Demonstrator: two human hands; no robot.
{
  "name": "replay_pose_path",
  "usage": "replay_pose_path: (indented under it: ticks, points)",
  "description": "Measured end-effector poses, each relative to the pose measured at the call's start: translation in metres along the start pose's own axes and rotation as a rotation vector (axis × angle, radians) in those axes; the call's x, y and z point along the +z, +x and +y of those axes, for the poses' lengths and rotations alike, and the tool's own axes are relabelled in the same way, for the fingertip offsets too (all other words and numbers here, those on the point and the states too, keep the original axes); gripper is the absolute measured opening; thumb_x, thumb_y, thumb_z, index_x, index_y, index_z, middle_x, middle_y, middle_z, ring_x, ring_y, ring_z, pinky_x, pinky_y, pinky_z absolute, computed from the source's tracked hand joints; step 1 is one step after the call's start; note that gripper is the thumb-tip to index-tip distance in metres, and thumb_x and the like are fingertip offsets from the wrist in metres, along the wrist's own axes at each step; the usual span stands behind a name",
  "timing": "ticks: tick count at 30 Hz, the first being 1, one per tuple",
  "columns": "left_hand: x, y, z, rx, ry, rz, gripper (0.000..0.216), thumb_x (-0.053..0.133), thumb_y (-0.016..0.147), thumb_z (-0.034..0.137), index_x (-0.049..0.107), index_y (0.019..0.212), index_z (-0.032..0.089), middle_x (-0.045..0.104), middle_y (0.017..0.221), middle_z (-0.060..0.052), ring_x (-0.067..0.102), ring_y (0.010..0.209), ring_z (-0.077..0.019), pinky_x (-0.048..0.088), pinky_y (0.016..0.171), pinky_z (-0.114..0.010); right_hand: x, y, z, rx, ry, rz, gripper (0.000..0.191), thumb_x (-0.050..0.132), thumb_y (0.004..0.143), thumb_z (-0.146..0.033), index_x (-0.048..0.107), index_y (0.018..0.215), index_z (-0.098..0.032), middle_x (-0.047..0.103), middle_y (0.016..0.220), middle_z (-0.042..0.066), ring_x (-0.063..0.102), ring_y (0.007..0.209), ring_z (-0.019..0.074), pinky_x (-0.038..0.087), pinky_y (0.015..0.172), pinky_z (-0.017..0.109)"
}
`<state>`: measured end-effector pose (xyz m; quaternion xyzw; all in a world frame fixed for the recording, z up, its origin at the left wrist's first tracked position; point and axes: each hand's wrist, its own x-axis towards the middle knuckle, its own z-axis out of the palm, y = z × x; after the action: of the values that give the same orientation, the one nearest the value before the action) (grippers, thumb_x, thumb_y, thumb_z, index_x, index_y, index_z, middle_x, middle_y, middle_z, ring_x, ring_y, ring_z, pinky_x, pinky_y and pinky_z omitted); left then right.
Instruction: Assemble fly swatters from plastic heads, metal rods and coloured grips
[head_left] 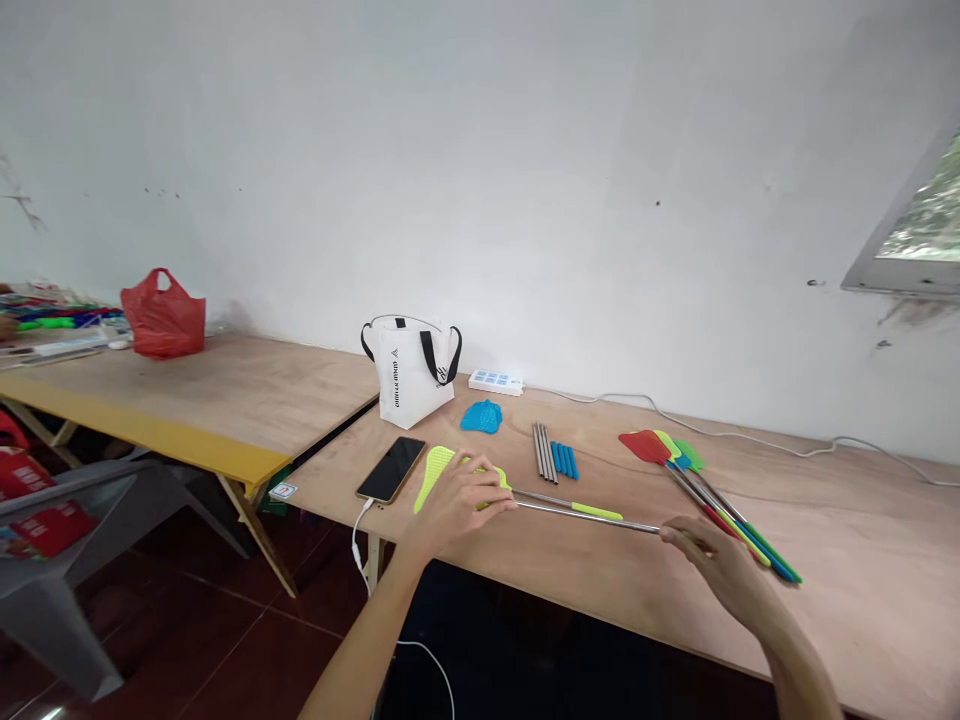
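wooden tabletop [862,490] below; one rod [555,510] runs rightward from my left grip [461,495] to my right grip [709,555], both pinching it.

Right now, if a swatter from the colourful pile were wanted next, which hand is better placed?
Probably the right hand: it is beside the pile of swatters, though it holds the end of a metal rod. The left hand is farther away, over a yellow-green swatter head.
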<state>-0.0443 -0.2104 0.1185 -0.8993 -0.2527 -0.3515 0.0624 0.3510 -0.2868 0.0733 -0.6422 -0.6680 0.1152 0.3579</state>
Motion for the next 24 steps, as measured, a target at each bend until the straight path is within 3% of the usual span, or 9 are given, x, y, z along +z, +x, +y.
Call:
replay_pose_path:
  ticks: [6, 9, 11, 15, 24]
  points:
    - [0.014, 0.003, 0.002, -0.015, -0.023, 0.037, 0.026, 0.06, 0.101, 0.035, 0.075, 0.083, 0.022, 0.071, 0.076, 0.001, 0.056, 0.083, -0.0156, 0.034, 0.086, -0.035, 0.025, 0.005, -0.043, -0.099, -0.068, 0.134, 0.062, 0.042, 0.089, -0.079, 0.073, 0.079, -0.027, 0.072, 0.079, 0.005, 0.06, 0.069, 0.0215, 0.049, 0.063, 0.033]
    - [0.025, 0.005, 0.011, 0.003, -0.05, 0.037, 0.023, 0.061, 0.101, 0.031, 0.074, 0.084, 0.022, 0.071, 0.075, 0.002, 0.057, 0.084, -0.0154, 0.035, 0.087, -0.035, 0.044, 0.002, -0.059, -0.184, -0.079, 0.162, 0.061, 0.039, 0.094, -0.074, 0.073, 0.079, -0.026, 0.072, 0.08, 0.006, 0.061, 0.071, 0.0215, 0.048, 0.062, 0.032]
    - [0.035, 0.008, 0.02, 0.012, -0.072, 0.034, 0.02, 0.062, 0.1, 0.029, 0.074, 0.085, 0.022, 0.071, 0.074, 0.002, 0.057, 0.084, -0.0151, 0.035, 0.087, -0.034, 0.061, -0.002, -0.072, -0.235, -0.09, 0.178, 0.058, 0.036, 0.098, -0.068, 0.074, 0.087, -0.026, 0.073, 0.086, 0.007, 0.062, 0.078, 0.022, 0.048, 0.063, 0.031]
    - [0.045, 0.011, 0.028, 0.014, -0.101, 0.001, 0.019, 0.064, 0.099, 0.032, 0.075, 0.087, 0.023, 0.071, 0.075, 0.002, 0.058, 0.083, -0.0147, 0.037, 0.085, -0.034, 0.084, -0.009, -0.094, -0.292, -0.099, 0.23, 0.056, 0.035, 0.101, -0.065, 0.074, 0.093, -0.025, 0.072, 0.084, 0.008, 0.059, 0.072, 0.0212, 0.046, 0.061, 0.031]
    - [0.036, 0.012, 0.033, 0.034, -0.056, -0.028, 0.026, 0.057, 0.102, 0.037, 0.073, 0.088, 0.022, 0.071, 0.079, 0.001, 0.056, 0.084, -0.0165, 0.038, 0.086, -0.035, 0.071, -0.01, -0.093, -0.24, -0.012, 0.116, 0.045, 0.042, 0.101, -0.059, 0.072, 0.093, -0.027, 0.071, 0.083, 0.004, 0.06, 0.071, 0.0193, 0.048, 0.059, 0.03]
